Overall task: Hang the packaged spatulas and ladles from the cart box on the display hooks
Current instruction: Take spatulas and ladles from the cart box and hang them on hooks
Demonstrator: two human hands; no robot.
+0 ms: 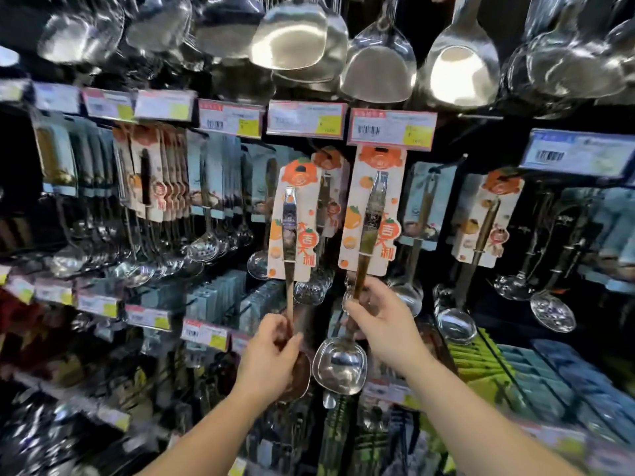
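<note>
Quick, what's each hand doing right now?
Left hand: grips the stem of a packaged ladle.
Right hand: grips the stem of another packaged ladle, its bowl below.

Two hands (271, 352), two held carded ladles (340, 367), six price tags (391, 128).

The ladle (338, 365) at 6 o'clock is polished, mirror-bright metal on a matt printed paper card (372, 214). The spatulas (288, 32) at 12 o'clock are glossy steel.
</note>
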